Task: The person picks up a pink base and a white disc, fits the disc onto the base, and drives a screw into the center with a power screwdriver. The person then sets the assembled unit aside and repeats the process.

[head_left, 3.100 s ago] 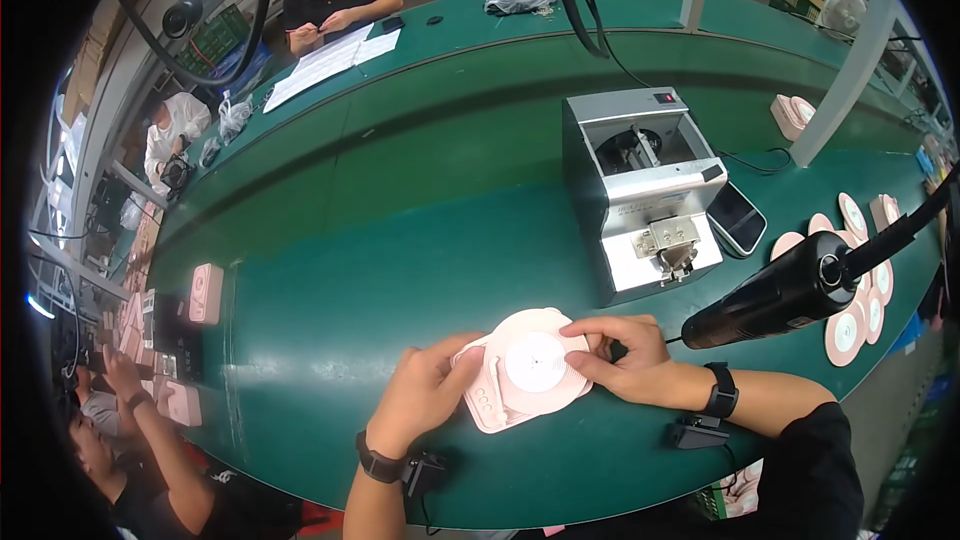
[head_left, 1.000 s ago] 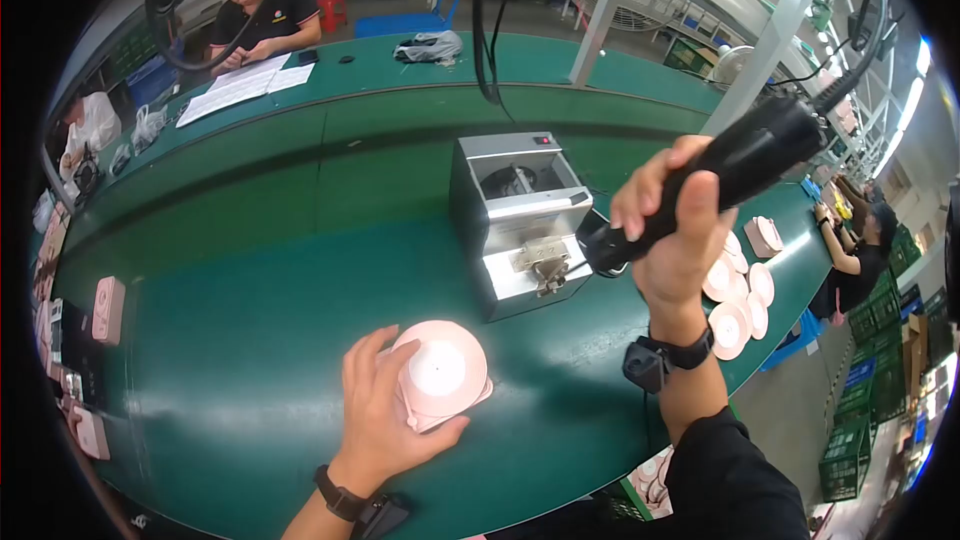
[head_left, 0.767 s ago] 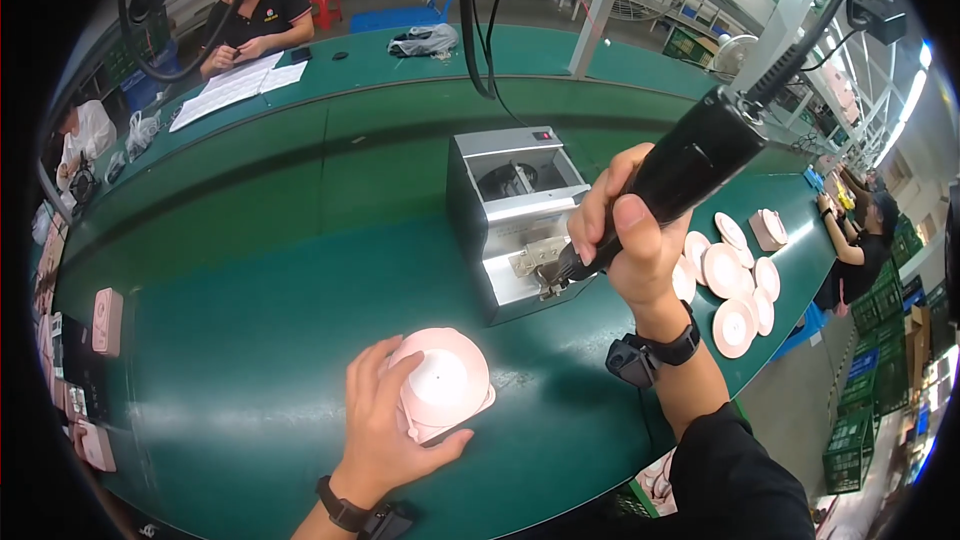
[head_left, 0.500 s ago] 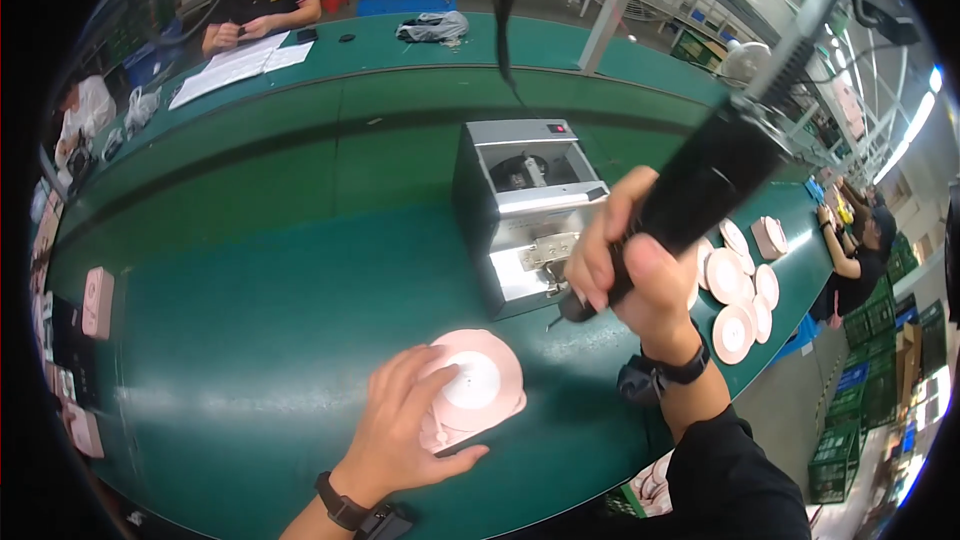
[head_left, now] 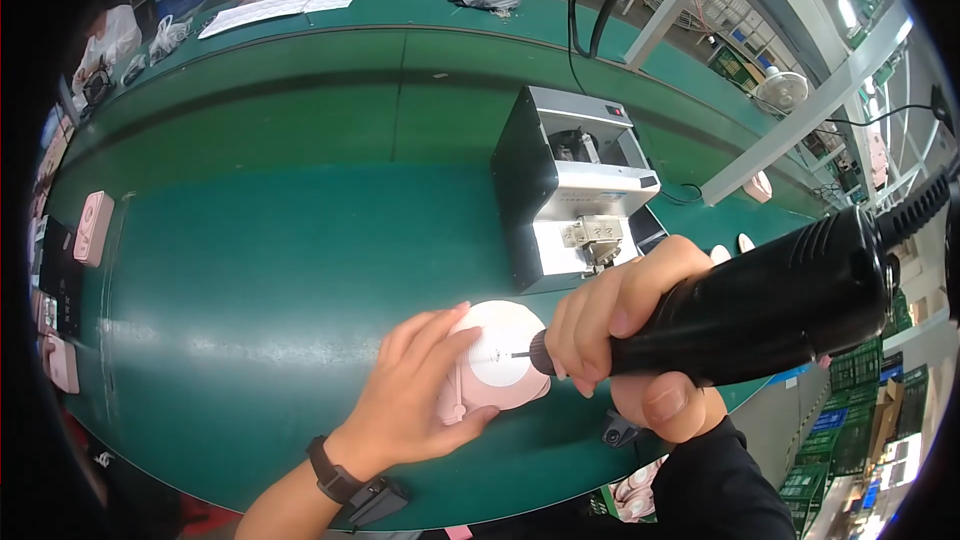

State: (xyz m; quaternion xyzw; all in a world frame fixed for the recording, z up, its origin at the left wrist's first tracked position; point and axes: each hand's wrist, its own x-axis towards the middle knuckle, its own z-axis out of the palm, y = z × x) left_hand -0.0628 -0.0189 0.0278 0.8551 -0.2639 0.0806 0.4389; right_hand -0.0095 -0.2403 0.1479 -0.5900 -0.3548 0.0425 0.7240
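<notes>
Head view. Right hand [head_left: 625, 310]: fingers clamped round a black electric screwdriver [head_left: 770, 305]. Since half a second ago the tool has come down from above the bench; its bit tip now meets the white centre disc of the round pink housing [head_left: 497, 368], so a screw is judged about to be driven.

Left hand [head_left: 420, 395]: fingers spread apart, pressed flat on the housing's left edge, thumb under its near rim, steadying it. The housing lies on the green bench [head_left: 270, 260], at its near edge, just before the grey screw feeder box [head_left: 570, 185].

Containers: feeder box, open on top, mechanism visible inside, contents too small to tell. Green crates [head_left: 850, 370] far right, contents unseen.

Other pink parts [head_left: 92, 227] lie at the bench's left end.
</notes>
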